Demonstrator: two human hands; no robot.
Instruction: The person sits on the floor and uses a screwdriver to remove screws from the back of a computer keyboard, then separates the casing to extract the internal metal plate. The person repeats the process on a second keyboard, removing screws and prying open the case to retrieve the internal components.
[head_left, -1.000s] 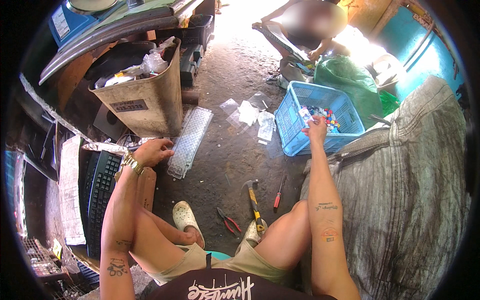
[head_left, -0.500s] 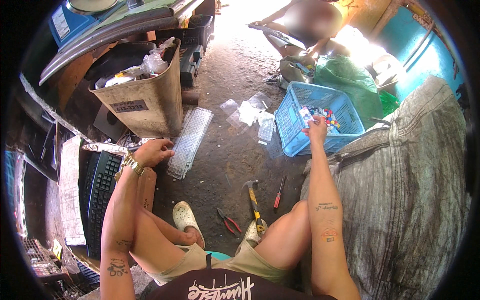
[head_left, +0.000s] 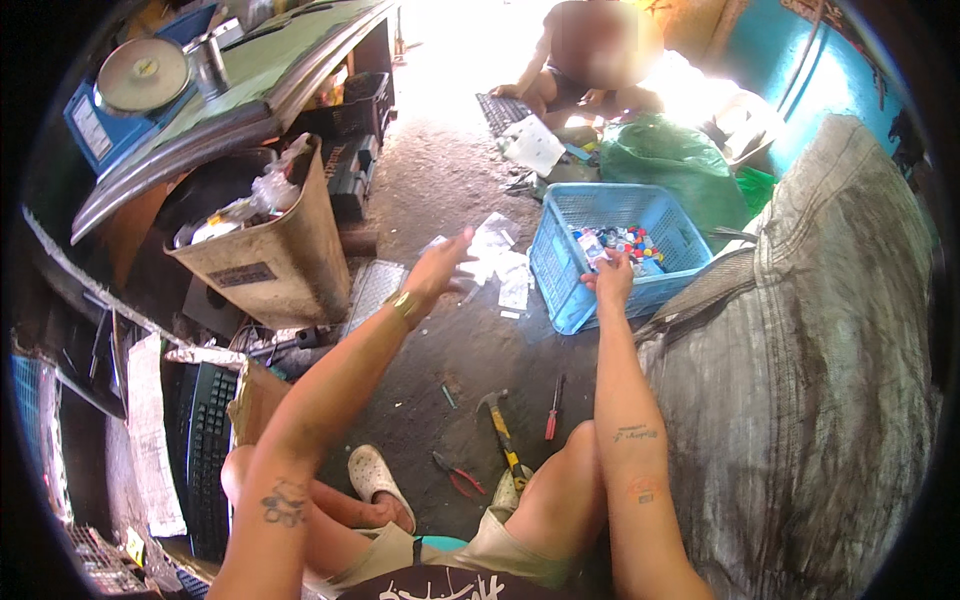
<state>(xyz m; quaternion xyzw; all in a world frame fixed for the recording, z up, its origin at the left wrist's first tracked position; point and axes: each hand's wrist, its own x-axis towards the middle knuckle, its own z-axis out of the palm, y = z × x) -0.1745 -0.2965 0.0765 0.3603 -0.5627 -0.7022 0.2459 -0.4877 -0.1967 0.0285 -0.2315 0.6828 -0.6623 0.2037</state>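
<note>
My right hand [head_left: 612,278] is at the near rim of a blue plastic basket [head_left: 562,285], fingers pinched on a small pale flat piece [head_left: 592,247] whose kind I cannot make out. Inside the basket lie many small colourful bits [head_left: 632,240], red, blue, yellow and white. My left hand [head_left: 440,268], a gold watch [head_left: 403,306] on its wrist, reaches forward with fingers apart and nothing visible in them. Just past it, thin clear and whitish plastic sheets [head_left: 513,280] lie on the floor.
On the floor near my feet are a hammer [head_left: 505,436], red-handled pliers [head_left: 462,476] and a screwdriver [head_left: 552,415]. A large woven sack [head_left: 790,380] stands at right. A bin [head_left: 270,265] and a black keyboard [head_left: 208,450] are at left. Ahead, another person [head_left: 590,60] crouches with a keyboard [head_left: 500,112].
My left hand has swung forward and right, from beside the patterned clear sheets to the loose sheets. My right hand remains at the basket. The view has shifted, and the other person's keyboard now shows.
</note>
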